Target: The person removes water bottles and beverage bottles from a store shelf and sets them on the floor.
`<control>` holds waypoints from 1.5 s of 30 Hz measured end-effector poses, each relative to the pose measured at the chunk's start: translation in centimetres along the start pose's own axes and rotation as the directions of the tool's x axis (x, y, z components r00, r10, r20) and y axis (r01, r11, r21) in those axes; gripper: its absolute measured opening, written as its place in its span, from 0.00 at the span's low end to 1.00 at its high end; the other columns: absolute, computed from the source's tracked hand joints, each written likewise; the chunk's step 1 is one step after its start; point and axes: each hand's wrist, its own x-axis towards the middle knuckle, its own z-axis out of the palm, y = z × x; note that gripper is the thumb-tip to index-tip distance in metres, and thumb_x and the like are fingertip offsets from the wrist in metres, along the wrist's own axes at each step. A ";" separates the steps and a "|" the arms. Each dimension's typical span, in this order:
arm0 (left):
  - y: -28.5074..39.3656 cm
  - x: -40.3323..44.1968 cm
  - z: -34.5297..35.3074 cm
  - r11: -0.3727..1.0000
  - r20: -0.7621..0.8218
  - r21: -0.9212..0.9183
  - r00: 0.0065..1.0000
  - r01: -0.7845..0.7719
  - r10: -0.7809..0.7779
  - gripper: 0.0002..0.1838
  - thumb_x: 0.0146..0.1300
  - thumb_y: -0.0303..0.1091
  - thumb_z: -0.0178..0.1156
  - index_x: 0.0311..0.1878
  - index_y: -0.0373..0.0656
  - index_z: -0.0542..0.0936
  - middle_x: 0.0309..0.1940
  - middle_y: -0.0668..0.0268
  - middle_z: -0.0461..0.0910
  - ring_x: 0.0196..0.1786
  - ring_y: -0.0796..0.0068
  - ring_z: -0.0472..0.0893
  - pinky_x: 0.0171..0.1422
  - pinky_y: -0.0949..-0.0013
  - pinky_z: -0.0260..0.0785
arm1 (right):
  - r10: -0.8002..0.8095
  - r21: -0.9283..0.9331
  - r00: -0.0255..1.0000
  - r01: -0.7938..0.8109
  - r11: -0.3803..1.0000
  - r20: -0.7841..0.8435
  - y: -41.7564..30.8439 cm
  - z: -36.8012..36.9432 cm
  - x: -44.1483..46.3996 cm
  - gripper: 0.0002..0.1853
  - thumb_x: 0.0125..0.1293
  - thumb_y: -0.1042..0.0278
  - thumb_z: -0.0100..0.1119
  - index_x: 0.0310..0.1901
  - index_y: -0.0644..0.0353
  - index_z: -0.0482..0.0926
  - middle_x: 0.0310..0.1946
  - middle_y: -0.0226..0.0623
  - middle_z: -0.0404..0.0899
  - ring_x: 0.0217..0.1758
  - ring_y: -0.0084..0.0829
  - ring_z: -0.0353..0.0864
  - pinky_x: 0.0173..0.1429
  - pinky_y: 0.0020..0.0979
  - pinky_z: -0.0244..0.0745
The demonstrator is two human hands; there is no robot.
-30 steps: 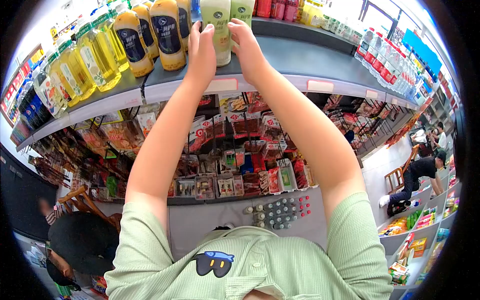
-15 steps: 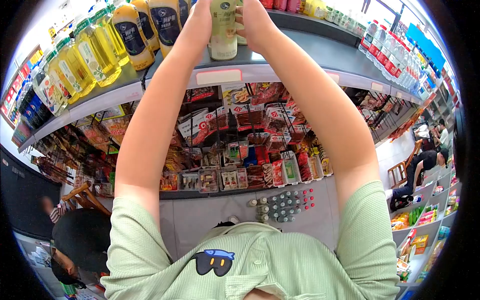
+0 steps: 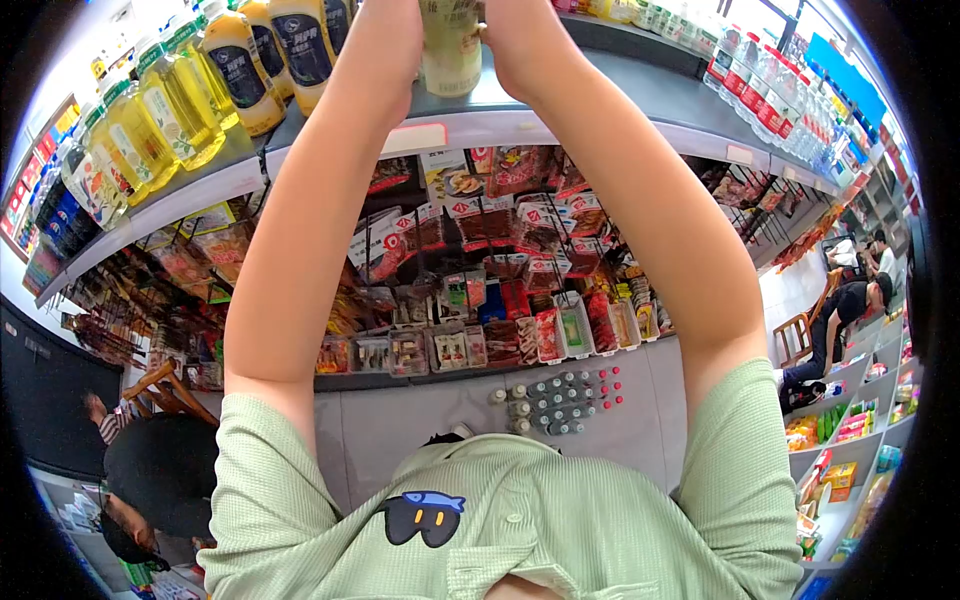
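A pale green-white drink bottle (image 3: 452, 50) stands upright on the dark shelf top (image 3: 640, 90), its upper part cut off by the frame's top edge. My left hand (image 3: 393, 28) presses against its left side, with the fingers out of sight. On the other side, my right hand (image 3: 513, 30) has its fingers at the bottle; only a little of them shows. Left of my hands stand orange bottles with dark labels (image 3: 305, 45) and bottles of yellow drink (image 3: 175, 110).
Water bottles with red caps (image 3: 760, 90) stand on the shelf at right. Below hang many snack packets (image 3: 490, 220), above small bins (image 3: 455, 347). Several bottles (image 3: 560, 400) stand on the floor. One person (image 3: 165, 480) bends at lower left, another (image 3: 845, 320) at right.
My hands and the bottle between them sit slightly higher in view, and the fingers show less. The shelf and its bottles have shifted up and left a little.
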 end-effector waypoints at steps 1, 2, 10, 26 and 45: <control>0.1 0.1 0.3 0.999 0.032 -0.001 0.999 0.043 -0.043 0.27 0.63 0.58 0.39 0.55 0.49 0.69 0.48 0.69 0.73 0.48 0.75 0.71 0.52 0.68 0.59 | 0.047 0.005 0.996 -0.047 0.999 -0.070 -1.2 0.0 -0.9 0.16 0.63 0.59 0.42 0.47 0.60 0.68 0.37 0.37 0.70 0.38 0.27 0.71 0.43 0.30 0.70; 1.2 -1.4 1.6 0.999 0.078 0.009 0.996 0.043 -0.043 0.30 0.63 0.59 0.40 0.58 0.47 0.67 0.49 0.67 0.72 0.50 0.74 0.70 0.54 0.68 0.59 | 0.046 -0.009 0.996 -0.047 0.999 -0.071 -2.2 -0.3 -1.9 0.15 0.64 0.59 0.41 0.46 0.61 0.68 0.37 0.37 0.70 0.38 0.27 0.71 0.43 0.30 0.70; -2.6 -9.7 6.0 0.952 0.167 0.161 0.943 0.262 -0.288 0.46 0.60 0.69 0.33 0.66 0.35 0.55 0.60 0.54 0.66 0.64 0.65 0.63 0.67 0.61 0.50 | 0.300 0.088 0.937 -0.289 0.953 -0.178 -3.9 -6.1 -12.5 0.23 0.61 0.54 0.47 0.52 0.61 0.63 0.40 0.40 0.70 0.42 0.30 0.71 0.44 0.32 0.69; -31.2 -34.2 6.6 0.296 -0.170 -0.322 0.253 0.899 -0.952 0.28 0.66 0.57 0.37 0.53 0.40 0.63 0.52 0.59 0.69 0.60 0.66 0.66 0.68 0.57 0.52 | 0.801 0.316 0.292 -0.806 0.500 -0.522 15.4 -16.8 -46.6 0.27 0.62 0.55 0.48 0.55 0.66 0.57 0.49 0.42 0.63 0.53 0.31 0.63 0.60 0.29 0.57; -61.8 -61.2 -2.2 0.073 -0.449 -0.409 -0.131 0.910 -0.884 0.23 0.60 0.45 0.50 0.50 0.37 0.60 0.46 0.60 0.65 0.50 0.70 0.68 0.57 0.68 0.58 | 0.787 0.511 -0.271 -0.857 0.065 -0.554 41.1 -19.1 -75.6 0.23 0.52 0.68 0.54 0.49 0.63 0.60 0.39 0.44 0.67 0.40 0.32 0.70 0.40 0.33 0.68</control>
